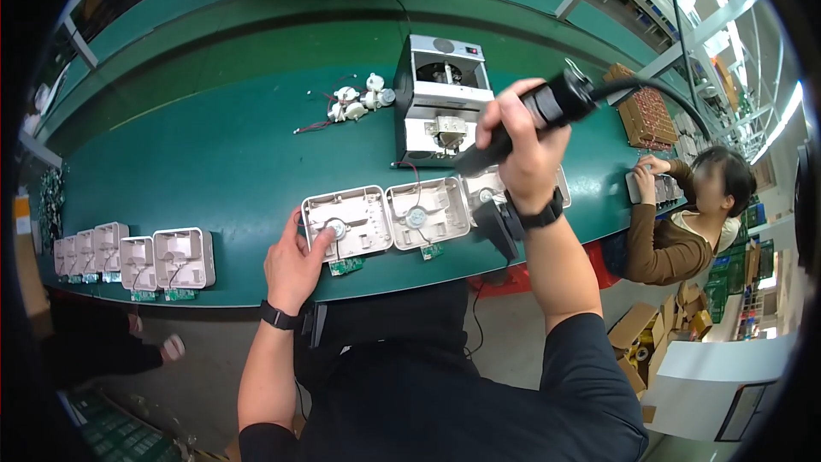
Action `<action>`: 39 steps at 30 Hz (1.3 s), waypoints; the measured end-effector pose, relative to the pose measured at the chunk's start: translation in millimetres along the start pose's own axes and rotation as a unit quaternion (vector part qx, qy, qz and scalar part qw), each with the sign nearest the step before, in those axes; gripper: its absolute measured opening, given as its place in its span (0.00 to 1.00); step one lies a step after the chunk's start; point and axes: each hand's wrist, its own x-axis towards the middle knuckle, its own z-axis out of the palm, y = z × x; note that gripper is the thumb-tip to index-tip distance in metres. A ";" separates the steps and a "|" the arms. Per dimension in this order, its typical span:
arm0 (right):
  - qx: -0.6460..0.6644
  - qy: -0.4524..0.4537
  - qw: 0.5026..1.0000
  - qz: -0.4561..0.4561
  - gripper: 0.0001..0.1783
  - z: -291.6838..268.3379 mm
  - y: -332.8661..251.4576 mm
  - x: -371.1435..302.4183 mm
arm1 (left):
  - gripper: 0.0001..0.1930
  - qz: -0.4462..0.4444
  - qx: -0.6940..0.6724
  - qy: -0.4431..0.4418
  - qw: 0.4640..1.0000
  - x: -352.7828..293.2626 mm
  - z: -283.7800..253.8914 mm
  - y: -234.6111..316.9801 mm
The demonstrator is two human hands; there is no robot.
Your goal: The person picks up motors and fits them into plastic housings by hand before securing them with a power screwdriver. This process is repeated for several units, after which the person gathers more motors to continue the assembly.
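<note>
Housing [366,209] lies open side up on bench [248,154], second housing [441,212] just right. Left hand [293,267] clasps its left wall, thumb inside. Right hand [528,144] grips driver [547,104], raised near machine [449,99]; tip too blurred to place.

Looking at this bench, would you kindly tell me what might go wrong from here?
If the black handheld tool in the right hand came down carelessly, it could strike the left hand, whose thumb reaches inside the white housing. The green circuit board sits outside that housing, near the table's edge, so a bump might dislodge it.
</note>
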 end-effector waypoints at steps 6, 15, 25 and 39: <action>0.067 -0.006 0.997 0.037 0.10 3.0 -2.3 -48.4 | 0.31 0.000 0.020 -0.001 1.000 5.8 2.2 4.1; 0.065 -0.014 0.997 0.037 0.11 2.4 26.9 -65.5 | 0.32 -0.004 0.023 -0.005 1.000 6.6 6.0 2.9; -0.023 -0.059 0.998 0.019 0.12 4.9 38.5 -67.0 | 0.33 0.002 0.018 -0.001 1.000 7.1 8.2 0.3; -0.008 0.027 0.999 -0.045 0.06 -6.6 18.8 27.7 | 0.37 0.051 0.019 -0.020 0.998 12.6 34.9 22.1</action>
